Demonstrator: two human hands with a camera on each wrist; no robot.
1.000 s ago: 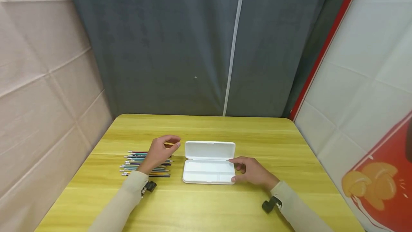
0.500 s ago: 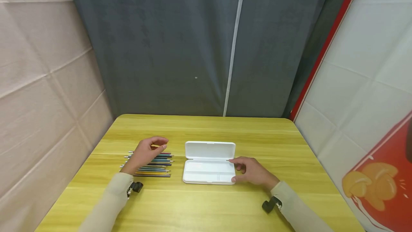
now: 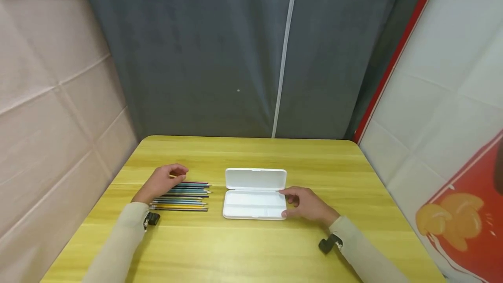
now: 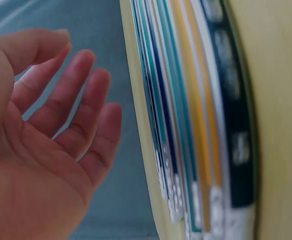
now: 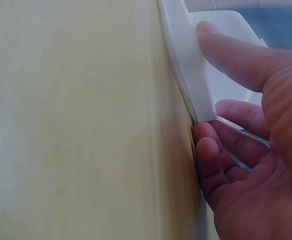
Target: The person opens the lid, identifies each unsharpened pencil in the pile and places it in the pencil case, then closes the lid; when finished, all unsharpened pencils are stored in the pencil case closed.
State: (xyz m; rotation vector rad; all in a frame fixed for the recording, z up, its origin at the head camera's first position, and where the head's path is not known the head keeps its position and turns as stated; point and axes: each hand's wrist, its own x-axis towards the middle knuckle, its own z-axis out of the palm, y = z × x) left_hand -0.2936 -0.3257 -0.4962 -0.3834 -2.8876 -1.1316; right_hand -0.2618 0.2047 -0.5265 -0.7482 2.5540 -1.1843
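**Two hands at an open case and a row of pencils**

The yellow wooden tabletop (image 3: 243, 248) fills the lower view, its far edge meeting a grey curtain (image 3: 220, 51), with a beige panel (image 3: 51, 91) along its left side and a white-and-red panel (image 3: 452, 112) along its right. Bare wood lies open behind the things, toward the far edge, and in front of them, toward the person.

The white pencil case (image 3: 254, 199) lies open near the tabletop's centre, its long axis running left to right; the lid stands up along the far side and the tray faces upward. The right hand (image 3: 308, 204) holds the case's right end, thumb on the near right corner and index finger at the hinge line; the right wrist view shows the fingers (image 5: 221, 160) curled against the case's edge (image 5: 188, 65).

The pencils (image 3: 180, 195) lie side by side, well apart from the case on its left, long axes left to right, tips toward the case. The left hand (image 3: 161, 180) is above their left ends, fingers loosely curled, holding nothing; in the left wrist view the fingers (image 4: 81, 115) are apart from the pencils (image 4: 196, 125).

Compared with one second ago, the left hand has drawn leftward, away from the case, uncovering most of the row; the right hand and case are unchanged.
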